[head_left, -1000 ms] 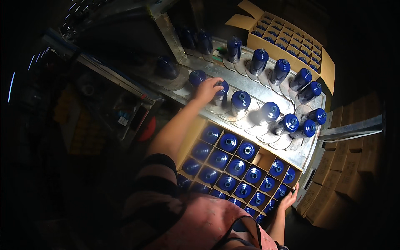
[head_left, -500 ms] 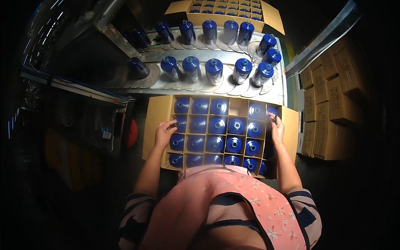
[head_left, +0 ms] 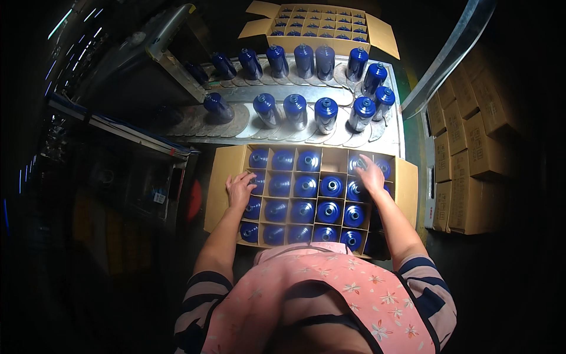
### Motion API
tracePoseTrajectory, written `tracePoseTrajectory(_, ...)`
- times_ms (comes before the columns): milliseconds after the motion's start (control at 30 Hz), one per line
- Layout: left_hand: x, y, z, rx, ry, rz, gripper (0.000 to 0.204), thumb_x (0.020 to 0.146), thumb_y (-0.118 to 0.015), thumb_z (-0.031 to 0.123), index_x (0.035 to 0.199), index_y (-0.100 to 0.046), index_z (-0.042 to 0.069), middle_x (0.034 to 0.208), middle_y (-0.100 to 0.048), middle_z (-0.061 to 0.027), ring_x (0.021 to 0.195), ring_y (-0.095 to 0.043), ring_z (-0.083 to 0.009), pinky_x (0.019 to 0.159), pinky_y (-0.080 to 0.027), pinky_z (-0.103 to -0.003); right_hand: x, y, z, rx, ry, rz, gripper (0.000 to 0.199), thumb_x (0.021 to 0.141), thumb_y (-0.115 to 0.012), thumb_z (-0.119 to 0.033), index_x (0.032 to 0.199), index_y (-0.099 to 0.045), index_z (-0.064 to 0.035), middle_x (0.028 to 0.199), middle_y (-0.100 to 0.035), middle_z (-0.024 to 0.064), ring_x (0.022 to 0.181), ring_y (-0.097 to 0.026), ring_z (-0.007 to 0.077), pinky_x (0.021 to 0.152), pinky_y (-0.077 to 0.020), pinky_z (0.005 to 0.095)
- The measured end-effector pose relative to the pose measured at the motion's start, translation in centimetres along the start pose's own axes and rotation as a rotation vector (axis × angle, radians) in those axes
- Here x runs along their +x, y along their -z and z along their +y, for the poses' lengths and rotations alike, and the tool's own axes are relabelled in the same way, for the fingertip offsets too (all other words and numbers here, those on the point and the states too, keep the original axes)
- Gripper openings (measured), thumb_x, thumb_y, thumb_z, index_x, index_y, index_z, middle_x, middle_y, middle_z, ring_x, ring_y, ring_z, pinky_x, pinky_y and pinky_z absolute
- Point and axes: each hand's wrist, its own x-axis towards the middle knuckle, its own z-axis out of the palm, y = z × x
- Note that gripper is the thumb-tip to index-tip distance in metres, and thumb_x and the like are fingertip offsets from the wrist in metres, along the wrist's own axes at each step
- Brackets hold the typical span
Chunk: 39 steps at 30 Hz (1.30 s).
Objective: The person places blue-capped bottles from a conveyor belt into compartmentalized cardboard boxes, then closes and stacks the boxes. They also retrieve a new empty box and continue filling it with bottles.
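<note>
In front of me an open cardboard box (head_left: 402,187), split into cells by cardboard dividers, holds blue bottles with narrow necks seen from above. My right hand (head_left: 371,176) reaches over the far right part of the box, its fingers closed round the neck of a blue bottle (head_left: 354,161) in the far row. Just left of that bottle is an empty cell (head_left: 334,166). At the box's left side my left hand (head_left: 239,190) has its fingers spread, tips by a bottle (head_left: 256,182) in the left column; it grips nothing.
Beyond the box, a looped conveyor (head_left: 283,134) of overlapping plates carries upright bottles (head_left: 326,115), blue above and paler below. Another divided box (head_left: 318,41) of bottles stands behind it. Stacked closed cartons (head_left: 466,159) are at the right. A metal post (head_left: 451,56) rises at the conveyor's right end.
My right hand has moved left from the far right column onto the neighbouring bottle. My left hand stays at the box's left side. The bottles on the conveyor have shifted along.
</note>
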Motion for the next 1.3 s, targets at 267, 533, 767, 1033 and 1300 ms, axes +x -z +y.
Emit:
tracePoseTrajectory(267,4.3,12.6,-2.9,-0.543,0.031,0.116,0.036,0.078,-0.071,0.008,0.114,-0.069,0.009,0.117,-0.066,-0.0148,0.105,-0.064,-0.0206,0.096,-0.045,-0.033,0.9,-2.1,-1.4,-0.043,-0.061,0.042,0.033,0.080,-0.069,-0.028,0.111,-0.067,-0.0174,0.092,-0.071,0.0133,0.089,-0.067,0.0313,0.077,-0.0512,0.0394)
tracePoseTrajectory(533,19.8,19.6,-16.0,-0.923,0.149,0.451,0.032,0.087,-0.064,-0.004,0.119,-0.062,-0.004,0.114,-0.067,-0.0096,0.101,-0.061,-0.0106,0.089,-0.046,-0.023,-0.7,-2.6,-4.7,0.594,0.015,0.231,0.018,0.080,-0.073,-0.005,0.097,-0.071,-0.0062,0.079,-0.062,-0.0041,0.070,-0.052,0.0043,0.064,-0.0429,0.0209)
tracePoseTrajectory(767,36.3,8.9,-26.6,-0.473,0.146,0.302,0.036,0.083,-0.072,0.021,0.115,-0.066,0.007,0.099,-0.071,-0.0159,0.092,-0.069,-0.0284,0.079,-0.051,-0.035,-2.5,3.6,-18.7,0.674,0.173,0.407,0.022,0.079,-0.070,0.007,0.098,-0.067,-0.0029,0.074,-0.052,-0.0066,0.060,-0.039,0.0003,0.055,-0.0307,0.0163)
tracePoseTrajectory(1033,36.8,5.1,-23.2,-0.451,0.008,0.265,0.042,0.084,-0.070,0.014,0.125,-0.061,0.007,0.122,-0.064,-0.0163,0.110,-0.063,-0.0288,0.095,-0.047,-0.033,4.1,0.7,-29.7,0.744,0.329,0.316,0.023,0.078,-0.075,0.003,0.099,-0.068,-0.0035,0.077,-0.055,-0.0077,0.061,-0.040,-0.0012,0.054,-0.0304,0.0161)
tracePoseTrajectory(1300,15.3,8.3,-21.8,-0.940,0.287,0.148,0.026,0.095,-0.054,0.000,0.120,-0.059,-0.006,0.120,-0.065,-0.0150,0.112,-0.061,-0.0190,0.099,-0.046,-0.030,18.2,-9.8,-31.1,0.445,0.229,0.114,0.022,0.077,-0.075,-0.014,0.097,-0.072,-0.0072,0.073,-0.065,-0.0013,0.067,-0.058,0.0048,0.061,-0.0466,0.0224)
